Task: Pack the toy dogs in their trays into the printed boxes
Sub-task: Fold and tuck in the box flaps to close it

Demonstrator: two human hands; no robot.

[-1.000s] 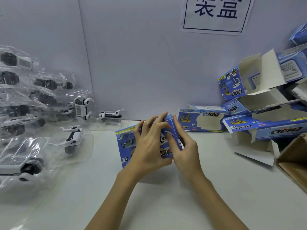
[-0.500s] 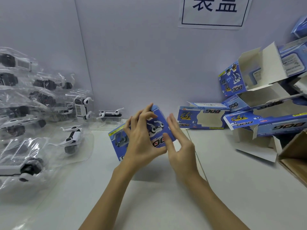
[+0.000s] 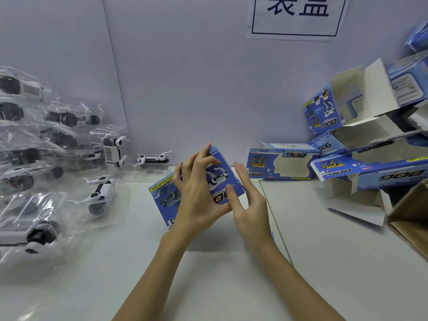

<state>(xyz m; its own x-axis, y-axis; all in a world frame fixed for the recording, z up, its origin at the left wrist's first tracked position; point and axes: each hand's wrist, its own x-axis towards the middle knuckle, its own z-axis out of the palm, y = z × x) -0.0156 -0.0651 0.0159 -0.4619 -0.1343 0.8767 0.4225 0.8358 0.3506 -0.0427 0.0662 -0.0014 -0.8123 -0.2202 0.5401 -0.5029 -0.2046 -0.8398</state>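
Note:
A blue printed box with a dog picture is held tilted above the white table, its right end raised. My left hand grips it from the front, fingers curled over its top edge. At the box's right end, my right hand has straight fingers and its thumb touches the front face. Toy dogs in clear trays lie at the left, one flat on the table, another by the wall. What is inside the held box is hidden.
A heap of bagged toy dogs fills the left side. Open empty printed boxes are piled at the right against the wall, higher ones stacked above. A brown carton sits at the right edge. A paper sign hangs on the wall.
The box has come up off the table and tilted, right end higher. My right hand's fingers have straightened away from the box end; my left hand keeps its grip.

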